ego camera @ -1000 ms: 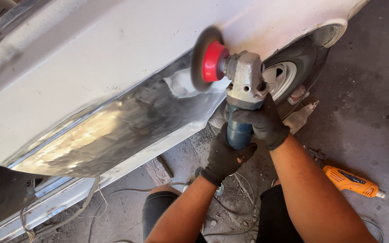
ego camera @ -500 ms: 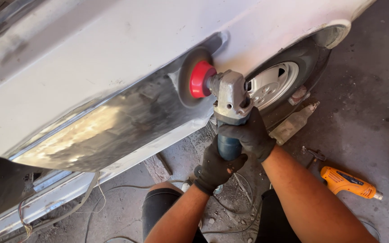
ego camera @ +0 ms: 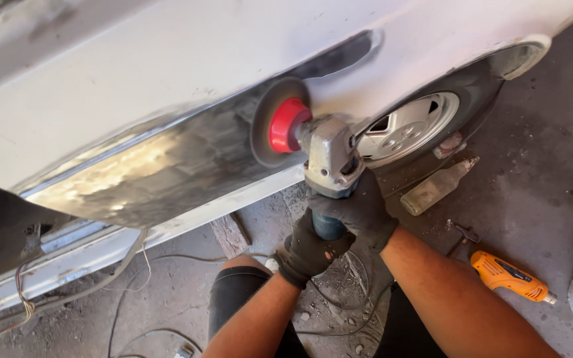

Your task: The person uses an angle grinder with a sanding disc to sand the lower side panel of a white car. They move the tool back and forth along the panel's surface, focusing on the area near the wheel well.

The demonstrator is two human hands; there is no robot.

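- Head view shows me both gloved hands wrapped on an angle grinder (ego camera: 329,166) at the middle of the frame.
- My left hand (ego camera: 308,252), in a black glove, has its fingers curled tight around the blue rear grip, lower centre.
- My right hand (ego camera: 361,209), also gloved, clamps the grey motor body just above the left, fingers closed round it.
- I see the grinder's red backing pad (ego camera: 288,124) and dark disc pressed flat against the bare-metal patch (ego camera: 167,166) on the white car door panel (ego camera: 167,59), upper centre.
- Right of the grinder sits the rear wheel (ego camera: 409,129) with its silver rim, under the arch.
- On the concrete floor (ego camera: 545,179) I make out a clear plastic bottle (ego camera: 438,186) lying near the tyre, and an orange power tool (ego camera: 509,276) at lower right.
- Loose wires (ego camera: 24,311) hang at lower left below the sill.
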